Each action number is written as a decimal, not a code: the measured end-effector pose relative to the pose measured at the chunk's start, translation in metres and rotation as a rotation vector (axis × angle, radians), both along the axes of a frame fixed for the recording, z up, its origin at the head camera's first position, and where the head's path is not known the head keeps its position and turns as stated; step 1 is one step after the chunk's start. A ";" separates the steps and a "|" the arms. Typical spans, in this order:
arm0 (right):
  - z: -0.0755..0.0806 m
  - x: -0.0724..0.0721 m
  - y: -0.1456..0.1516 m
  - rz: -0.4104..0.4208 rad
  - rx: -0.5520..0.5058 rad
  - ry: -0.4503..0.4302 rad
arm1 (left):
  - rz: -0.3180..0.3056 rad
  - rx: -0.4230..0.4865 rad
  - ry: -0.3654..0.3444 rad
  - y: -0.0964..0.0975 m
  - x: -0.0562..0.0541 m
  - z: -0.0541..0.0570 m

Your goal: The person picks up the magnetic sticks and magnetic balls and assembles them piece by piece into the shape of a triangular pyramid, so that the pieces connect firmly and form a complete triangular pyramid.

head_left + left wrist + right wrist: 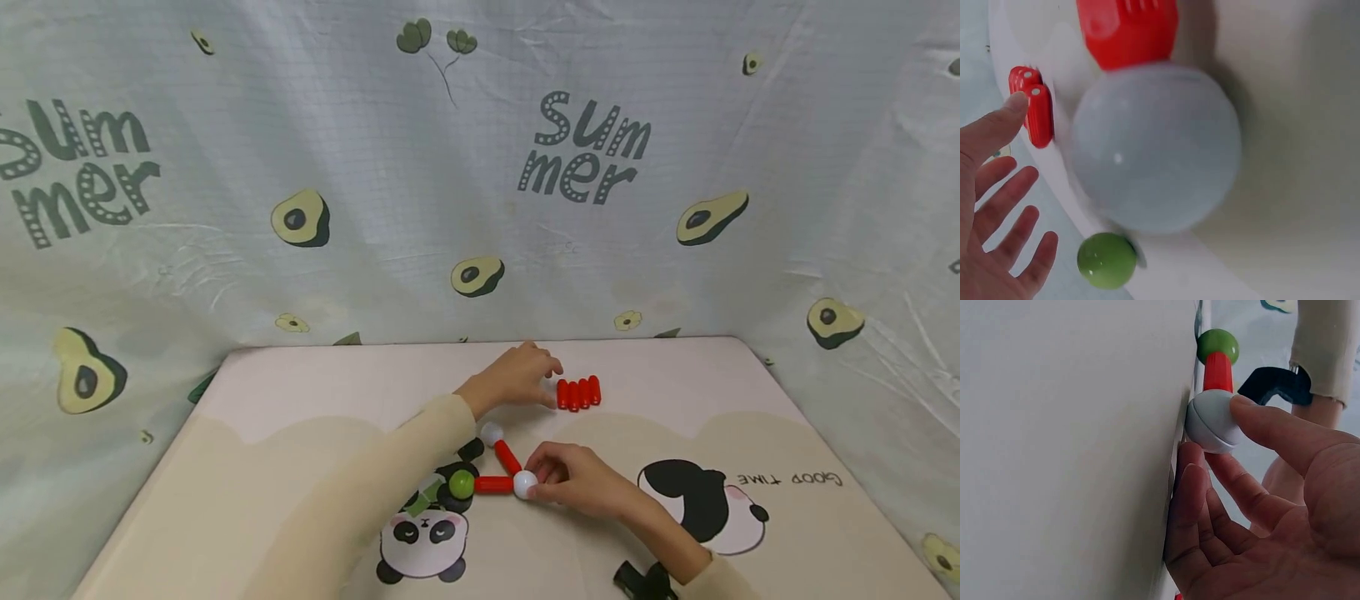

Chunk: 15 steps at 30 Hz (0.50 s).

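My right hand [576, 479] pinches a white ball [1210, 422] between thumb and fingers, low at the tabletop. Two red rods meet at that ball: one [493, 485] leads left to a green ball [461, 484], the other [507, 457] slants back to a second white ball [491, 432]. My left hand [517, 377] reaches over the back of the table with fingers spread. Its thumb overlaps the nearest of several loose red rods [1039, 115] in the left wrist view. A further green ball [1107, 260] lies below the large white ball [1157, 150] there.
The table mat [300, 467] carries printed pandas and lettering. Behind it hangs a pale curtain [375, 167] with avocado prints. A dark strap [645, 581] shows around the right wrist. The left forearm [390, 467] crosses over the mat's left middle.
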State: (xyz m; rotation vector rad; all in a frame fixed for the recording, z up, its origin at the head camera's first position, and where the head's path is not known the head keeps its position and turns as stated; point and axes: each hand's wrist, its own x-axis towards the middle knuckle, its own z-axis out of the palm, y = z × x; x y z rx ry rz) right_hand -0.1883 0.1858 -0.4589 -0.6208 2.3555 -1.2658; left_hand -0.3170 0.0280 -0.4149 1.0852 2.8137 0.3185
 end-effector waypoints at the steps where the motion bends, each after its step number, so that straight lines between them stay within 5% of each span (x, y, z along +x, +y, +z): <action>1: 0.000 0.000 0.000 -0.001 0.005 0.004 | 0.001 -0.002 0.004 0.003 0.001 0.000; 15: 0.000 0.000 -0.001 0.001 -0.003 -0.002 | 0.054 -0.044 -0.010 0.012 0.000 -0.017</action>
